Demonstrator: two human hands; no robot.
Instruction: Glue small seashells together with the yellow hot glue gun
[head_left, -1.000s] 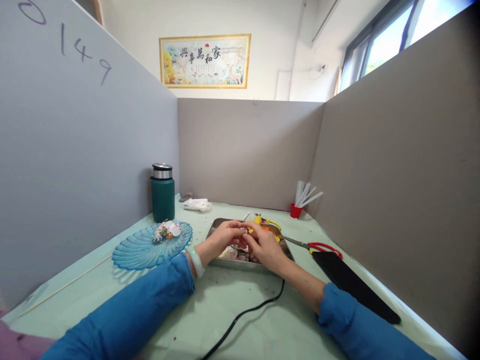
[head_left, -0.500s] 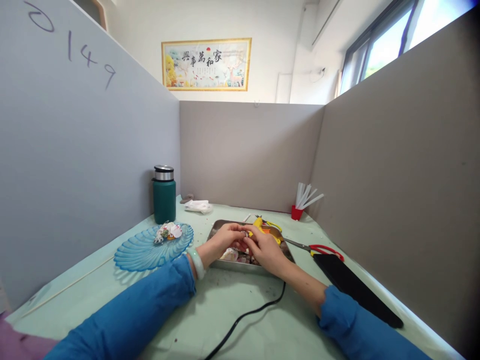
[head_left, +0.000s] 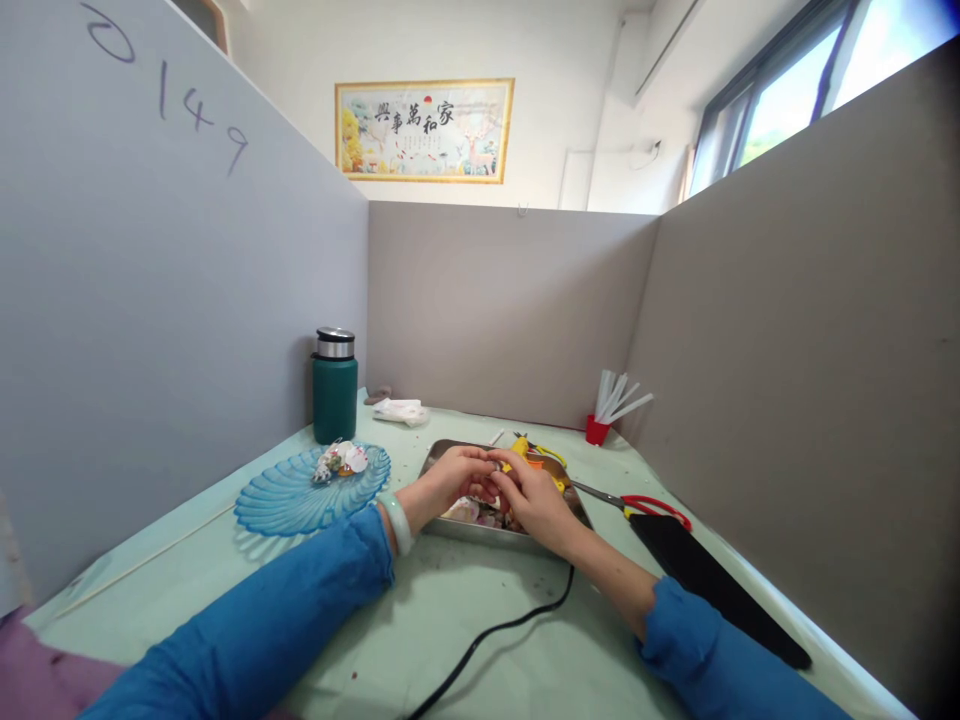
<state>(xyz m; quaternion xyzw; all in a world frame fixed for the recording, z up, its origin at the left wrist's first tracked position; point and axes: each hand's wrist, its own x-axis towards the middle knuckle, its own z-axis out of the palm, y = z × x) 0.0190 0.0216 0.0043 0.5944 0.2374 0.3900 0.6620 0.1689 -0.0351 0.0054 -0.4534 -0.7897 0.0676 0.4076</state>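
Note:
My left hand (head_left: 448, 478) and my right hand (head_left: 532, 496) meet fingertip to fingertip over a metal tray (head_left: 480, 530) holding several small shells and bits. Both hands have their fingers curled and pinched together on a small item between them that is too small to name. A yellow glue gun (head_left: 534, 457) lies at the tray's far side, just behind my right hand. I wear blue sleeves and a pale bangle (head_left: 395, 522) on the left wrist.
A blue glass shell-shaped plate (head_left: 300, 493) with a few shells sits at left, a green flask (head_left: 334, 386) behind it. Red-handled scissors (head_left: 637, 498) and a black flat case (head_left: 712, 585) lie at right, a red cup of white sticks (head_left: 600, 425) behind. A black cable (head_left: 495, 630) runs toward me. Partition walls enclose three sides.
My hands stay pinched together over the tray with only slight finger movement. The view has shifted a little to the left.

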